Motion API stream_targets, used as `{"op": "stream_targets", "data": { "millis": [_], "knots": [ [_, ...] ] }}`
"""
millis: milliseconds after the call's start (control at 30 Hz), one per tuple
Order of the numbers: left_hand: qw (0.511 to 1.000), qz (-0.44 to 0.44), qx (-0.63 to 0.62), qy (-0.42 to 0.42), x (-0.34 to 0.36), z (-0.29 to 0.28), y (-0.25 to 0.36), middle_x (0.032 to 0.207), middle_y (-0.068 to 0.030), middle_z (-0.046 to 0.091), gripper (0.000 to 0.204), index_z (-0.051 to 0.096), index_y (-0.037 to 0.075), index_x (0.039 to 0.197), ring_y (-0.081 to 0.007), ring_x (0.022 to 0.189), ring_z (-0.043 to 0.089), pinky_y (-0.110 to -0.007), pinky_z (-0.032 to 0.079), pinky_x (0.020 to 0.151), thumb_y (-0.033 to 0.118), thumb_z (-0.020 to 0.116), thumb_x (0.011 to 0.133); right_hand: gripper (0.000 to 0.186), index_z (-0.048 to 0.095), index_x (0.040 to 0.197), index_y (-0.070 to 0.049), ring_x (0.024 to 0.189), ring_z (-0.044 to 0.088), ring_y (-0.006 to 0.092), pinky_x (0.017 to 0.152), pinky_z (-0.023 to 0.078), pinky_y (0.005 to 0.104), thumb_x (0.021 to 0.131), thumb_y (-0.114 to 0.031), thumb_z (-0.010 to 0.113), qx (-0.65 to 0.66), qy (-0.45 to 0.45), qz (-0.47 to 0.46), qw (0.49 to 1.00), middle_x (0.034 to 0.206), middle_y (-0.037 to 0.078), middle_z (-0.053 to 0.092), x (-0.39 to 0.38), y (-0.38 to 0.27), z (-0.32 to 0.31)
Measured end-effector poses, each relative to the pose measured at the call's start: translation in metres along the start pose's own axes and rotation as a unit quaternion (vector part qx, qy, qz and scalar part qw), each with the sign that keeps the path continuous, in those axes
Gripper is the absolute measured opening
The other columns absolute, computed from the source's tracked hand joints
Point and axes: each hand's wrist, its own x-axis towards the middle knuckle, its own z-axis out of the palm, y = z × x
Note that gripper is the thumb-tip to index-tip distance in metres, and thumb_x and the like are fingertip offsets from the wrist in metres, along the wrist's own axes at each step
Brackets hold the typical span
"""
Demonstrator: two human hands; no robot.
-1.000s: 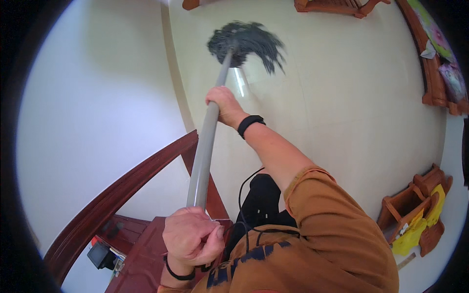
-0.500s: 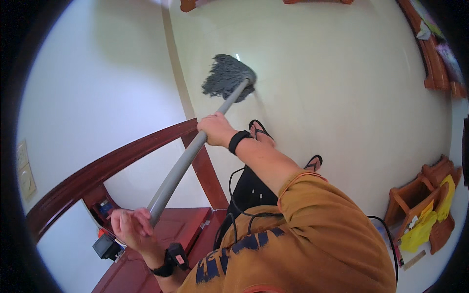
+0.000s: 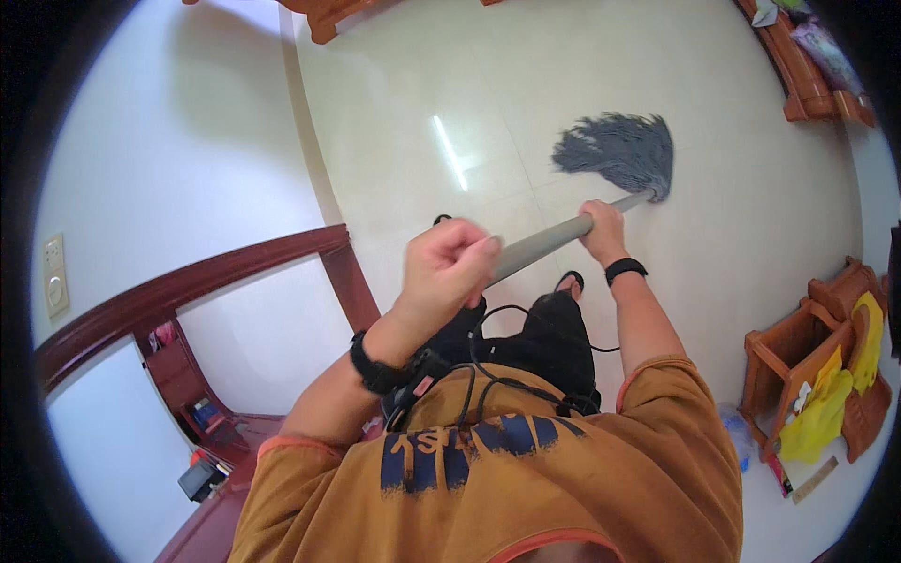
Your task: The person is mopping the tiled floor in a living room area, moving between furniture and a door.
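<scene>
A mop with grey strands [image 3: 615, 155] lies fanned out on the pale tiled floor [image 3: 732, 188], ahead and to the right. Its grey handle [image 3: 542, 246] slants back toward me, down to the left. My right hand [image 3: 603, 232] is wrapped round the handle's lower part, close to the mop head. Higher up, my left hand [image 3: 449, 266] is closed at the handle's upper end, which the hand itself partly hides. Both wrists wear black bands, and black cables hang at my waist.
On the left, a dark red wooden frame [image 3: 197, 289] juts from the white wall [image 3: 216, 141]. Wooden furniture [image 3: 812, 98] stands at the far right. Nearer right is a small wooden chair [image 3: 793, 342] with yellow cloth [image 3: 818, 430]. A wooden furniture leg [image 3: 324, 23] shows at the top.
The mop head has swept from left to right across the floor. My right hand has swung right with it, while my left hand has come up and rightward, nearer my middle.
</scene>
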Motion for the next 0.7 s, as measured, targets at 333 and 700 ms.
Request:
{"op": "stream_targets", "data": {
  "millis": [333,700],
  "knots": [
    [0.964,0.054,-0.260,-0.020,-0.050,0.055,-0.041,0.058,-0.0058,0.054,0.039,0.052,0.003,0.095,-0.0240,0.065,0.060,-0.039,0.036,0.092,0.040,0.043,0.082,0.021,0.052,0.070,-0.010,0.080,0.052,0.0299,0.070,0.037,0.0394,0.055,-0.002,0.064,0.046,-0.028,0.048,0.997,0.075,0.007,0.055,-0.089,0.025,-0.023],
    [0.985,0.066,-0.158,-0.017,-0.188,-0.052,-0.043,0.042,-0.0032,0.048,0.045,0.056,0.003,0.057,-0.0141,0.041,0.044,-0.031,0.038,0.074,0.042,0.050,0.078,0.018,0.052,0.069,-0.011,0.077,0.051,0.0292,0.070,0.036,0.0389,0.055,-0.008,0.063,0.061,-0.062,-0.072,0.994,0.072,0.008,0.052,-0.099,-0.112,0.044]
  ]
}}
